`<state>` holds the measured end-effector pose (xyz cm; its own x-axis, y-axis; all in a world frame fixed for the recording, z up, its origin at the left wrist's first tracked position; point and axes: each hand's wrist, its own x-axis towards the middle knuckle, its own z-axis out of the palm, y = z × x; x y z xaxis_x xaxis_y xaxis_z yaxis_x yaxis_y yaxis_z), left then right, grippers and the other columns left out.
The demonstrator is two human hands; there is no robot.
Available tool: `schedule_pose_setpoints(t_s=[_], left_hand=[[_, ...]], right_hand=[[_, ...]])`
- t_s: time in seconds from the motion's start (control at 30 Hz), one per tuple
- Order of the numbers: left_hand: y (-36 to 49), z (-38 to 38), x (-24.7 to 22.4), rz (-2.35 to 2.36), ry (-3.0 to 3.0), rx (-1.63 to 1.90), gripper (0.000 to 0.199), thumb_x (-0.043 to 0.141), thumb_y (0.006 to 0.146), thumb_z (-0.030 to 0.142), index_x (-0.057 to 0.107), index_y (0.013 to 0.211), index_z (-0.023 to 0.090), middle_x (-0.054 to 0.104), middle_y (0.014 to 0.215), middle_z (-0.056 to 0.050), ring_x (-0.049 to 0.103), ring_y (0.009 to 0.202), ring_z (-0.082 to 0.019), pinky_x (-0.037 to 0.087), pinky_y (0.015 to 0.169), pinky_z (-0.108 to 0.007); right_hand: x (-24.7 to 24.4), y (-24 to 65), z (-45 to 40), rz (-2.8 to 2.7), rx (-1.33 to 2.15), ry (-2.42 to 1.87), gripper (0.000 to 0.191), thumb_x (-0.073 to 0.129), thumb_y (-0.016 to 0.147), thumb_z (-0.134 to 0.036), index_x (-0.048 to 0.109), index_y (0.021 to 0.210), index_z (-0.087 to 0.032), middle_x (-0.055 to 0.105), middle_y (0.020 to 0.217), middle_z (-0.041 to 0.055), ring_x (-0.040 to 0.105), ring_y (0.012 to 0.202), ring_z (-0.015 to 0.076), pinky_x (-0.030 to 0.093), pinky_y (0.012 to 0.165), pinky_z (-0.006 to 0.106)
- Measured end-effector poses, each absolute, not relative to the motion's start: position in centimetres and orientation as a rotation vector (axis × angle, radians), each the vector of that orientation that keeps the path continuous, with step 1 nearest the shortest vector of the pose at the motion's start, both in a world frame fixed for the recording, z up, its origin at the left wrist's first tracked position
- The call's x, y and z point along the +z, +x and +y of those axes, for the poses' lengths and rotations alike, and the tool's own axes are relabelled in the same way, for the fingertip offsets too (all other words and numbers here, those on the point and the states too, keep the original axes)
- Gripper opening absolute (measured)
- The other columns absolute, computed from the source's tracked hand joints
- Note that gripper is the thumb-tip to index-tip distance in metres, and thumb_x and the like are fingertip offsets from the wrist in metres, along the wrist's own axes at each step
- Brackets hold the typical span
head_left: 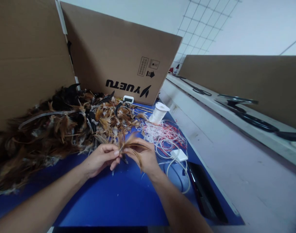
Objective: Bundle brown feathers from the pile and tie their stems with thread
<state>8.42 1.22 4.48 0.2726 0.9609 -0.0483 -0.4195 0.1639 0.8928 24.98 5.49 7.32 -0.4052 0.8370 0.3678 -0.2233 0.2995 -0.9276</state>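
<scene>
Between my two hands, above the blue table [114, 200], is a small bunch of brown feathers [128, 144]. My left hand [101, 159] pinches the lower end of the bunch between thumb and fingertips. Curled around the feathers from the right, my right hand [144, 155] holds them, and some stick out over its fingers. The fingertips of both hands nearly meet. Just behind them lies a large pile of brown and black feathers [62, 129]. A tangle of white and red string [164, 136] is to the right of my right hand.
A white spool [158, 113] stands behind the string. A white charger [179, 155] with a looped cable and a long black object [206, 194] lie at the right. Cardboard [118, 48] walls the back, with a small white display [128, 99] before it. Scissors [201, 92] rest on a ledge.
</scene>
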Motion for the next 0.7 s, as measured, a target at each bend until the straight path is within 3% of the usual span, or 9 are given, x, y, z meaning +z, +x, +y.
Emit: schedule_pose_setpoints(t_s=[0.43, 0.6, 0.7], left_hand=[[8.3, 1.2, 4.4, 0.759, 0.931, 1.128, 0.022, 0.074, 0.072, 0.032, 0.066, 0.065, 0.012, 0.061, 0.055, 0.000, 0.049, 0.041, -0.006, 0.038, 0.043, -0.018], [8.0, 1.3, 4.6, 0.830, 0.993, 1.177, 0.027, 0.074, 0.071, 0.036, 0.064, 0.062, 0.012, 0.059, 0.056, 0.000, 0.048, 0.042, -0.006, 0.038, 0.043, -0.019], [7.6, 1.4, 4.9, 0.944, 1.155, 1.279, 0.027, 0.069, 0.075, 0.037, 0.065, 0.064, 0.013, 0.057, 0.054, 0.001, 0.046, 0.043, -0.007, 0.038, 0.045, -0.021]], right_hand=[[7.2, 25.2, 5.7, -1.583, 1.418, -0.602, 0.021, 0.080, 0.063, -0.033, 0.069, 0.073, -0.018, 0.067, 0.068, 0.0005, 0.062, 0.061, 0.0134, 0.052, 0.060, 0.026], [6.7, 24.9, 6.1, -1.519, 1.475, -0.564, 0.020, 0.079, 0.064, -0.027, 0.068, 0.077, -0.019, 0.068, 0.074, -0.0010, 0.064, 0.068, 0.0126, 0.053, 0.070, 0.027], [6.5, 24.9, 6.6, -1.430, 1.492, -0.584, 0.025, 0.080, 0.062, -0.026, 0.066, 0.081, -0.019, 0.069, 0.078, -0.0005, 0.064, 0.070, 0.0124, 0.053, 0.068, 0.026]])
